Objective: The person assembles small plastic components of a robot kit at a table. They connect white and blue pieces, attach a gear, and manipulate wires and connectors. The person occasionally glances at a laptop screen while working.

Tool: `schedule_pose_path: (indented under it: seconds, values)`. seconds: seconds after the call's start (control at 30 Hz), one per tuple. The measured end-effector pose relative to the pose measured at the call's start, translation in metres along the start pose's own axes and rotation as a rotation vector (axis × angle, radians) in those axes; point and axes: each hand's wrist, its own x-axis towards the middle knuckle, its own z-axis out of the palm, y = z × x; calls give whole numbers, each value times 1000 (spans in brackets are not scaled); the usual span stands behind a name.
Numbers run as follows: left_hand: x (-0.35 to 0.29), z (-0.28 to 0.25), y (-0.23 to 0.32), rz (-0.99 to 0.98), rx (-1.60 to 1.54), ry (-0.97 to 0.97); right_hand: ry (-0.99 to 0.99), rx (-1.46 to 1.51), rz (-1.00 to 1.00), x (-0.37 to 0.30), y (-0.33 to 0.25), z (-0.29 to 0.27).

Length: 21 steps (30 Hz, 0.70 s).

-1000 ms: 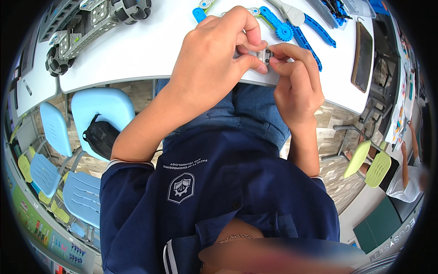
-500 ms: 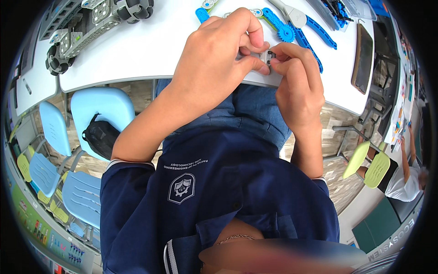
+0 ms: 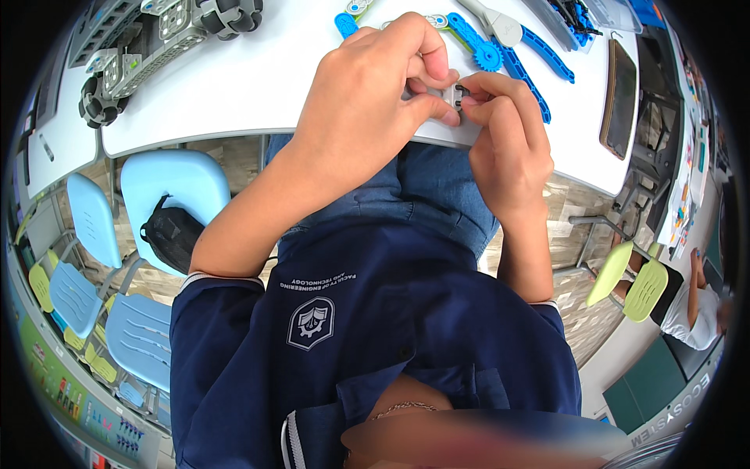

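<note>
My left hand is closed, its thumb and fingers pinching a small light-grey plastic piece just above the near edge of the table. From the right, the curled fingertips of my right hand grip small black pegs at the piece's right end. Fingers hide most of the piece. Just beyond my hands lies a blue gear on a blue beam. Near it is a grey-and-blue assembly with long blue arms.
On the white table, a grey wheeled build stands at the left and a dark phone-like slab lies at the right. A parts tray is at the far right. Blue chairs, one holding a black bag, stand left; a person is far right.
My right hand has shifted very slightly left, while both hands keep their hold on the grey piece and its pegs. At the far right the other person's arm has moved.
</note>
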Motion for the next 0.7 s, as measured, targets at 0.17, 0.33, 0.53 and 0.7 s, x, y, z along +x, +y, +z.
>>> schedule_pose_path:
  seconds: [0.17,0.33,0.53,0.7]
  values:
    - [0,0,0,21,7,16,-44,-15,-51,2,1,-4]
    - [0,0,0,43,11,38,-119,-89,-134,9,-2,-11]
    - [0,0,0,70,23,71,-181,-121,-177,16,-1,-13]
    - [0,2,0,64,30,78,-185,-110,-236,19,2,-13]
